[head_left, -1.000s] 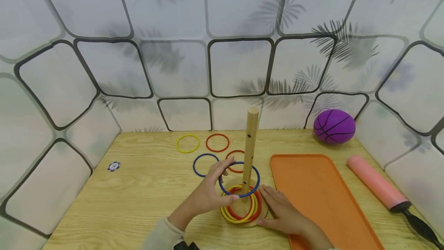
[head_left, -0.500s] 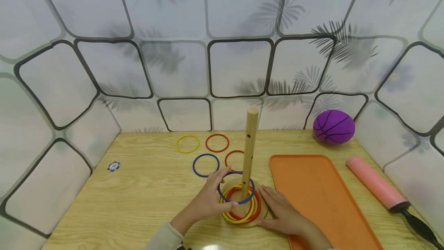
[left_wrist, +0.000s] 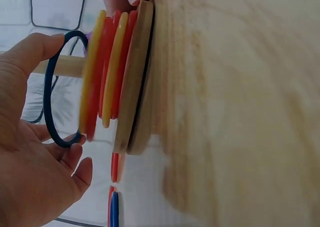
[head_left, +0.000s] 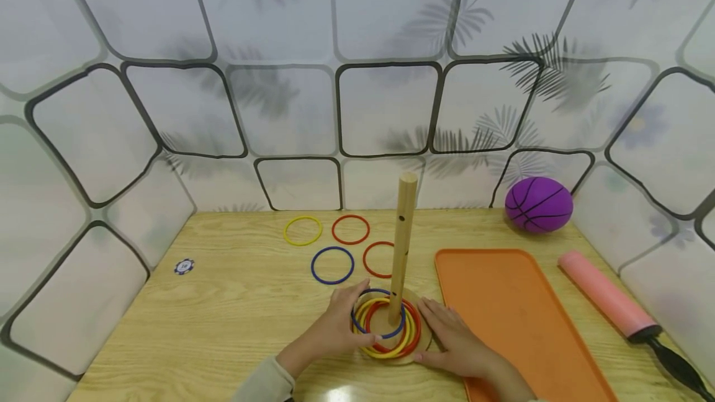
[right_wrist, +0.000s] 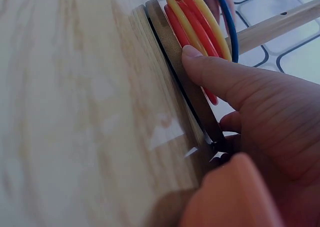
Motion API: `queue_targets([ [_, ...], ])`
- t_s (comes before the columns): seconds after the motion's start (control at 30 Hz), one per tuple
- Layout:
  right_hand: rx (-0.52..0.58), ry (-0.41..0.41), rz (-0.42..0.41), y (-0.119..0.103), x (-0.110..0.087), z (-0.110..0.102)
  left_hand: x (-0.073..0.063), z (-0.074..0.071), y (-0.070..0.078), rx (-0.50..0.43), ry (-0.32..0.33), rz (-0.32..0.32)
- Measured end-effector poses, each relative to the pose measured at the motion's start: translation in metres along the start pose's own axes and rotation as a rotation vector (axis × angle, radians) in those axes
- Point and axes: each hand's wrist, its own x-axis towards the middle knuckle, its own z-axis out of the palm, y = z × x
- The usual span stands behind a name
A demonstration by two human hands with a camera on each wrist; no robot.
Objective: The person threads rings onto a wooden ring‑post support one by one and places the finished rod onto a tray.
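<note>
A round wooden base (head_left: 426,335) carries an upright wooden post (head_left: 402,241). Several red and yellow rings (right_wrist: 197,24) lie stacked around the post on the base. My left hand (head_left: 339,324) pinches a blue ring (left_wrist: 48,89) between thumb and fingers. The post passes through this ring, which is held just above the stack, apart from the top yellow ring (left_wrist: 93,62) in the left wrist view. My right hand (head_left: 459,343) holds the base by its right edge, the thumb near the front and the fingers farther back.
Behind the base lie a yellow ring (head_left: 285,230), another blue ring (head_left: 312,265) and two red rings (head_left: 333,229). An orange tray (head_left: 508,309) is to the right, with a pink pump (head_left: 606,293) and purple ball (head_left: 539,204) beyond. A chip (head_left: 184,267) lies far left.
My left hand has lowered the blue ring along the post, closer to the stack, moving slightly left and toward me. My right hand has stayed at the base.
</note>
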Motion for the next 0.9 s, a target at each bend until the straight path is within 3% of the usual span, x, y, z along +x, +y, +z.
queue_targets([
  [0.27,-0.019,-0.002,-0.009,0.000,0.000,0.000,-0.002,0.003,-0.005,0.079,-0.014,-0.053],
  [0.5,0.016,-0.001,0.002,-0.001,0.000,-0.001,-0.005,0.000,-0.011,0.098,-0.012,-0.046],
  [0.67,0.009,0.001,-0.006,-0.001,0.000,0.000,-0.010,-0.007,-0.017,0.088,0.024,-0.074],
  [0.9,0.034,-0.015,0.001,-0.002,-0.001,-0.002,-0.016,-0.027,-0.023,0.038,0.084,-0.056],
])
